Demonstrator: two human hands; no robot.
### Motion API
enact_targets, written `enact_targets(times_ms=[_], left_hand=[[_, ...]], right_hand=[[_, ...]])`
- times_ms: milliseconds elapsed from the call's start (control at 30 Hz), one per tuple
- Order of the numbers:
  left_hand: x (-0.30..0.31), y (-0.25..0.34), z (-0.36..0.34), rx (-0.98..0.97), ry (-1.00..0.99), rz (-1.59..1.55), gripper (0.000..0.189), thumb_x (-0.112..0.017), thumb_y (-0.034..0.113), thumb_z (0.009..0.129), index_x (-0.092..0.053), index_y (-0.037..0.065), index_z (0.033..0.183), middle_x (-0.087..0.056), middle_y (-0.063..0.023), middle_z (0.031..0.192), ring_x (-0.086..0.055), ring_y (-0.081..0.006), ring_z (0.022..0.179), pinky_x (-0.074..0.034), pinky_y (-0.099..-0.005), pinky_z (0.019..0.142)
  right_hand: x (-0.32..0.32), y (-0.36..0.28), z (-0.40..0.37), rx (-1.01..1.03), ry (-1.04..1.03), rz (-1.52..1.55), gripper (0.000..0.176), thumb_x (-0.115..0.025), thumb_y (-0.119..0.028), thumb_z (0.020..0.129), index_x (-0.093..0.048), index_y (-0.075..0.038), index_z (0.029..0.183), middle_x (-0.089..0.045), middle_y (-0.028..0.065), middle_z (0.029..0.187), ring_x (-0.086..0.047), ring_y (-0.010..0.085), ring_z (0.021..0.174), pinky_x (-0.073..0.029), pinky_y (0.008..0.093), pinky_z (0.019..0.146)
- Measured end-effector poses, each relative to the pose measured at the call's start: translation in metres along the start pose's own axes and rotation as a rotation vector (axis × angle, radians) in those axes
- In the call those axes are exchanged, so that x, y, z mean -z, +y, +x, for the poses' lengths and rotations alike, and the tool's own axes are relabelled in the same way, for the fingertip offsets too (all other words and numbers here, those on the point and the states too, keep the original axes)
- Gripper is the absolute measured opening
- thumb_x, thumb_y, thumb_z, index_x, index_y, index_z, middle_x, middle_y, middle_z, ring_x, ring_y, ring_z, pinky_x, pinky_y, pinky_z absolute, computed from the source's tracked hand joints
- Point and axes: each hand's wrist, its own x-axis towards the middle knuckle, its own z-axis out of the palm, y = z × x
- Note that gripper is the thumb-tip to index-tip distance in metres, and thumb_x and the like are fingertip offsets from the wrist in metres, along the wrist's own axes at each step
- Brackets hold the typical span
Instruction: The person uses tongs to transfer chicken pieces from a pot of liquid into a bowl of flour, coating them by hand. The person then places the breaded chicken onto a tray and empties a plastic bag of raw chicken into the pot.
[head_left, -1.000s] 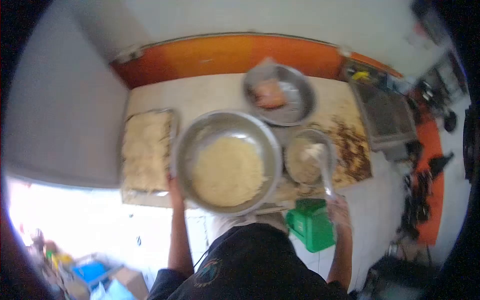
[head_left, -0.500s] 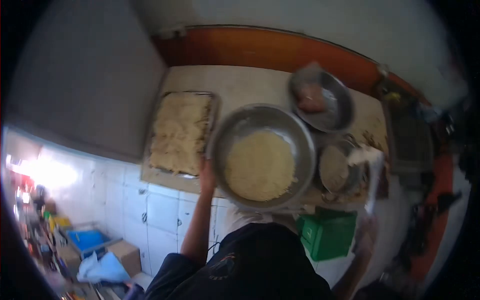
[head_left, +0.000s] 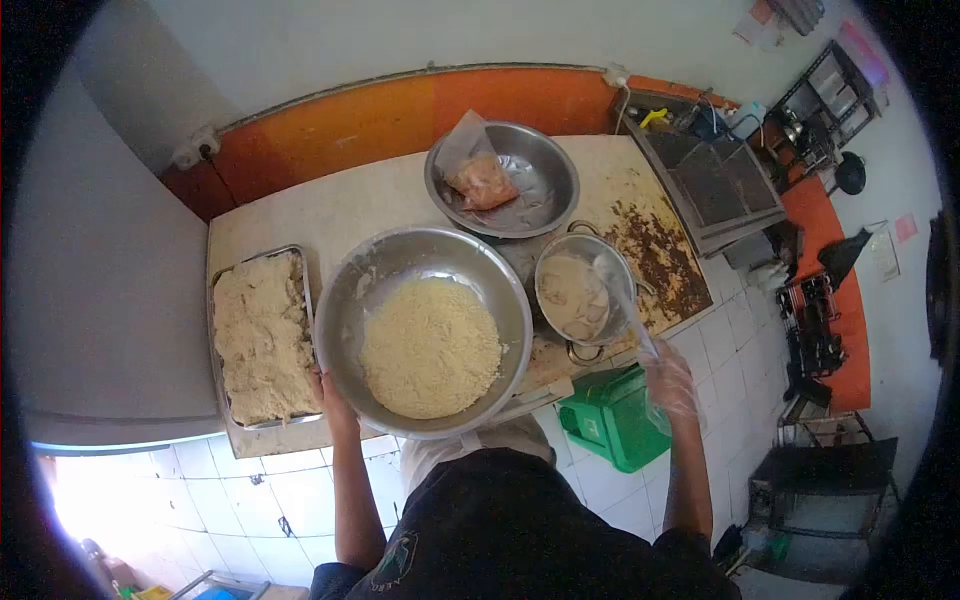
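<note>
My left hand [head_left: 337,402] grips the left side of a large metal bowl [head_left: 345,265], beside the tray. Pale yellow flour [head_left: 430,347] lies heaped in that bowl. My right hand [head_left: 667,378], in a clear plastic glove, is closed round the handle of a long whitish utensil [head_left: 630,310]. The far end of this utensil reaches into a two-handled metal pot [head_left: 612,262], its exact shape hard to make out. Wet pale pieces [head_left: 573,297] sit in milky liquid inside the pot.
A metal tray [head_left: 303,262] of flour-coated pieces stands on the left of the table. Behind is another metal bowl [head_left: 562,185] with a plastic bag of pinkish meat [head_left: 482,182]. A green bin [head_left: 620,425] stands below the table edge, and a dark sink-like unit [head_left: 715,185] lies right.
The utensil, held up right of the pot with a pale lump at its end, now reaches into the pot. My left hand stays at the flour bowl. The view has turned right.
</note>
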Motion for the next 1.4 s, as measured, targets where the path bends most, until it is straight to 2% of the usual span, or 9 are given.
enact_targets(times_ms=[67, 167, 300, 400, 600, 867, 1000, 1167, 1400], left_hand=[[0.006, -0.001, 0.002, 0.016, -0.004, 0.083, 0.023, -0.041, 0.021, 0.094, -0.049, 0.007, 0.111, -0.051, -0.0075, 0.102, -0.047, -0.0186, 0.097, -0.039, -0.0322, 0.086], [-0.003, 0.012, -0.004, 0.030, 0.008, 0.175, 0.023, -0.042, 0.022, 0.094, -0.048, 0.007, 0.110, -0.051, -0.0080, 0.102, -0.048, -0.0191, 0.096, -0.039, -0.0330, 0.085], [-0.001, 0.004, -0.001, 0.021, 0.008, 0.174, 0.023, -0.043, 0.023, 0.094, -0.047, 0.009, 0.111, -0.051, -0.0076, 0.102, -0.048, -0.0196, 0.095, -0.039, -0.0340, 0.085], [-0.002, 0.002, 0.000, 0.062, 0.034, 0.128, 0.023, -0.043, 0.024, 0.094, -0.048, 0.008, 0.110, -0.051, -0.0074, 0.102, -0.048, -0.0201, 0.096, -0.039, -0.0347, 0.085], [-0.008, 0.003, -0.004, -0.031, 0.096, 0.138, 0.025, -0.044, 0.025, 0.094, -0.049, 0.007, 0.111, -0.050, -0.0088, 0.107, -0.048, -0.0213, 0.099, -0.039, -0.0354, 0.087], [0.000, 0.002, -0.004, 0.016, 0.040, 0.147, 0.029, -0.044, 0.022, 0.093, -0.048, 0.007, 0.118, -0.050, -0.0106, 0.113, -0.049, -0.0230, 0.103, -0.041, -0.0371, 0.088], [-0.014, 0.016, -0.009, 0.051, 0.017, 0.029, 0.032, -0.044, 0.021, 0.093, -0.045, 0.007, 0.121, -0.050, -0.0115, 0.115, -0.050, -0.0229, 0.103, -0.043, -0.0372, 0.086], [-0.015, 0.022, -0.012, -0.024, -0.013, 0.227, 0.031, -0.045, 0.021, 0.093, -0.044, 0.007, 0.121, -0.050, -0.0104, 0.112, -0.051, -0.0213, 0.100, -0.043, -0.0354, 0.085], [-0.001, 0.004, -0.006, 0.053, 0.018, 0.072, 0.026, -0.044, 0.021, 0.095, -0.047, 0.007, 0.117, -0.052, -0.0083, 0.108, -0.051, -0.0190, 0.097, -0.043, -0.0334, 0.083]], right_hand=[[-0.011, 0.020, 0.005, 0.198, -0.038, -0.593, 0.023, -0.054, -0.024, 0.090, -0.058, -0.003, 0.098, -0.061, 0.0148, 0.079, -0.062, 0.0267, 0.075, -0.049, 0.0382, 0.065], [-0.013, -0.035, 0.002, 0.444, -0.103, -0.593, 0.027, -0.052, -0.028, 0.090, -0.057, -0.003, 0.101, -0.062, 0.0191, 0.089, -0.062, 0.0310, 0.084, -0.050, 0.0394, 0.070], [-0.071, 0.018, 0.031, 0.260, -0.264, -0.706, 0.021, -0.052, -0.022, 0.088, -0.058, -0.004, 0.098, -0.062, 0.0166, 0.087, -0.062, 0.0307, 0.083, -0.051, 0.0387, 0.070], [-0.144, 0.090, 0.060, 0.194, -0.062, 0.220, 0.016, -0.053, -0.018, 0.085, -0.060, -0.005, 0.093, -0.063, 0.0151, 0.082, -0.063, 0.0307, 0.075, -0.051, 0.0401, 0.065], [-0.100, 0.050, 0.069, 0.562, -0.020, -0.630, 0.014, -0.054, -0.019, 0.087, -0.061, -0.007, 0.089, -0.062, 0.0067, 0.076, -0.063, 0.0246, 0.077, -0.051, 0.0367, 0.066], [-0.044, 0.024, 0.035, -0.027, -0.067, 0.114, 0.029, -0.055, -0.031, 0.090, -0.059, -0.008, 0.107, -0.062, 0.0097, 0.084, -0.061, 0.0268, 0.081, -0.048, 0.0383, 0.075], [-0.018, -0.004, 0.019, -0.152, -0.072, -0.143, 0.034, -0.050, -0.033, 0.092, -0.060, -0.003, 0.106, -0.063, 0.0183, 0.102, -0.060, 0.0344, 0.096, -0.048, 0.0425, 0.081], [-0.058, -0.026, 0.016, 0.295, 0.000, -0.525, 0.026, -0.051, -0.026, 0.087, -0.063, -0.004, 0.095, -0.063, 0.0170, 0.097, -0.061, 0.0323, 0.093, -0.049, 0.0412, 0.081], [-0.123, 0.017, 0.052, 0.424, -0.045, -0.483, 0.016, -0.056, -0.020, 0.078, -0.063, -0.007, 0.085, -0.064, 0.0115, 0.088, -0.062, 0.0278, 0.088, -0.050, 0.0395, 0.076]])
